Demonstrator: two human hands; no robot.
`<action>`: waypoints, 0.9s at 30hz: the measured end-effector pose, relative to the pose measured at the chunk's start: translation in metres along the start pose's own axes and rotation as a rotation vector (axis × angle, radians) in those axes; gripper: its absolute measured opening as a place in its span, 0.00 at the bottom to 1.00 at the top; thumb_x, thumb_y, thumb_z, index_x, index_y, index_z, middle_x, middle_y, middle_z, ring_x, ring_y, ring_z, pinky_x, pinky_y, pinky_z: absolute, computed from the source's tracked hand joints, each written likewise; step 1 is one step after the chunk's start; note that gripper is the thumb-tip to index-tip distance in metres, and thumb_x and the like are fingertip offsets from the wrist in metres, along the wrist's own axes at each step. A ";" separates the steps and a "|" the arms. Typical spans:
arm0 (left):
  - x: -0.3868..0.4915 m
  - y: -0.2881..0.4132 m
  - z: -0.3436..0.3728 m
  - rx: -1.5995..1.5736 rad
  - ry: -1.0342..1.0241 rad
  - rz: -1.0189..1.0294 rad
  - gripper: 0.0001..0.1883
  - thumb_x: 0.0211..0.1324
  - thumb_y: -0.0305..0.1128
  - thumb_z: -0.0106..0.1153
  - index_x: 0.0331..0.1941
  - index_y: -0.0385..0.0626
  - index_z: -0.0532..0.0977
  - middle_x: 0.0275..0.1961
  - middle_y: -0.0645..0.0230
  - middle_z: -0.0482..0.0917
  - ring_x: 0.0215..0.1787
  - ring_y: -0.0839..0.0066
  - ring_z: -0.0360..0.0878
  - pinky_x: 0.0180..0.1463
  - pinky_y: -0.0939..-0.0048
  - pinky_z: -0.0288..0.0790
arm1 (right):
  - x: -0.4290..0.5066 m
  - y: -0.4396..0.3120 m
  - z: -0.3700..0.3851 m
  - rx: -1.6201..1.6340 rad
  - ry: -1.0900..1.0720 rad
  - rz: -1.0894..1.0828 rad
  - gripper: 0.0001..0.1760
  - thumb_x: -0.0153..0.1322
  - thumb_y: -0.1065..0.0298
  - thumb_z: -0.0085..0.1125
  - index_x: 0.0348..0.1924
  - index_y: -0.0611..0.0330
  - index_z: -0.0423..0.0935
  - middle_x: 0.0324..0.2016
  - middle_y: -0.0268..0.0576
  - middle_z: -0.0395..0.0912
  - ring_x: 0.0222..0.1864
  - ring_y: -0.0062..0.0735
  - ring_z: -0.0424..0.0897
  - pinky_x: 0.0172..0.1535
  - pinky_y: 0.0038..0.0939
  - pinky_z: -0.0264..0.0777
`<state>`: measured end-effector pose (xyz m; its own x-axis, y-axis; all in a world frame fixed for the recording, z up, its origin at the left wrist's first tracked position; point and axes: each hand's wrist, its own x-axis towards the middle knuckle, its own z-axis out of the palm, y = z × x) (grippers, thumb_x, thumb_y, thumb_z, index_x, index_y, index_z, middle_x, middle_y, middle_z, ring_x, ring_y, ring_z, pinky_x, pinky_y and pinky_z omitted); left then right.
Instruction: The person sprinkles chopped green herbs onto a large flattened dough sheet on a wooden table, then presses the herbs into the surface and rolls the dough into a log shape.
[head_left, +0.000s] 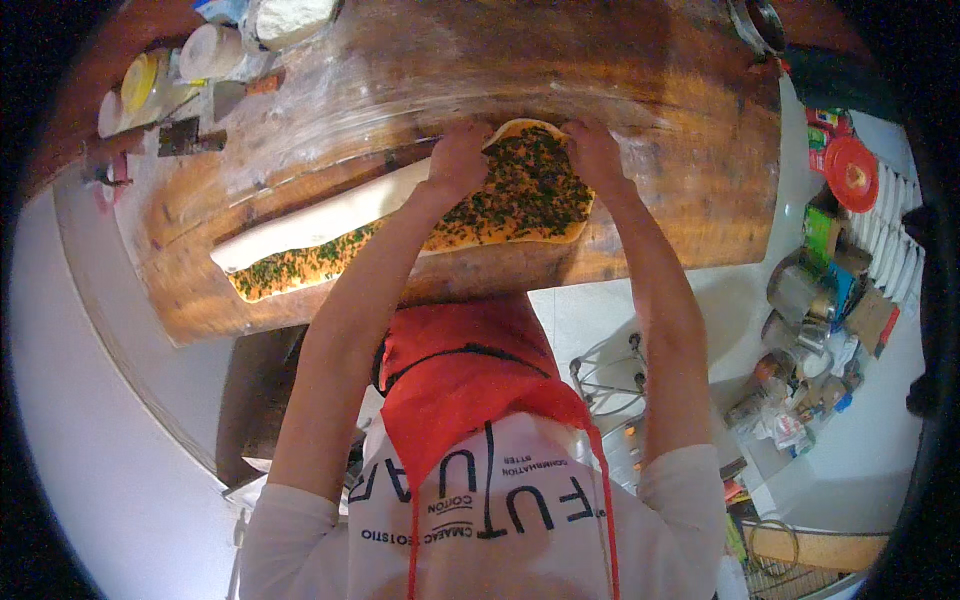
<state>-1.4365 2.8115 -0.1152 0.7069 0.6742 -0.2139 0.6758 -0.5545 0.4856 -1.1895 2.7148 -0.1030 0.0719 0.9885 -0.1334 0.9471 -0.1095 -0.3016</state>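
Note:
A long sheet of dough (525, 187) lies across the wooden work board, coated with an orange layer and chopped green herbs. Along its left part the far edge is turned over towards me as a pale, smooth dough fold (322, 214), leaving a herb-covered strip bare on the near side. My left hand (459, 161) grips the far edge where this fold ends. At the far right corner my right hand (598, 156) holds the edge, which bulges up between both hands. The fingertips are partly hidden behind the hands.
Flour streaks the wooden board (480, 52). Several lidded jars (210, 52) and a tub of white powder (292, 21) stand at the far left. Beyond the board's right edge are a red plate (851, 174) and cluttered kitchen goods (802, 360). A metal-framed stool (611, 379) stands below.

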 end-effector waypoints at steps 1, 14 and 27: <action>-0.002 -0.001 0.001 -0.010 0.008 -0.004 0.22 0.57 0.26 0.58 0.57 0.47 0.74 0.60 0.52 0.77 0.63 0.54 0.72 0.66 0.54 0.70 | -0.002 0.000 -0.002 0.007 -0.067 0.015 0.14 0.70 0.74 0.58 0.48 0.55 0.79 0.41 0.48 0.78 0.48 0.52 0.79 0.46 0.49 0.78; -0.066 0.008 0.009 -0.123 -0.225 0.090 0.15 0.47 0.20 0.59 0.40 0.48 0.78 0.45 0.63 0.80 0.56 0.59 0.75 0.63 0.59 0.70 | -0.112 0.007 0.067 0.739 0.084 0.126 0.12 0.63 0.74 0.62 0.40 0.55 0.80 0.41 0.43 0.80 0.46 0.47 0.80 0.50 0.43 0.77; -0.045 0.057 0.024 -0.041 -0.178 0.369 0.29 0.52 0.32 0.64 0.62 0.44 0.73 0.68 0.56 0.70 0.73 0.52 0.62 0.78 0.55 0.56 | -0.127 0.001 0.040 0.729 0.405 0.588 0.10 0.72 0.70 0.63 0.46 0.59 0.82 0.34 0.50 0.84 0.40 0.42 0.84 0.42 0.38 0.79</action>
<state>-1.4245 2.7379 -0.0984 0.9279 0.3364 -0.1606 0.3634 -0.7209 0.5901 -1.2103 2.5845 -0.1239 0.6925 0.7041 -0.1575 0.3163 -0.4925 -0.8108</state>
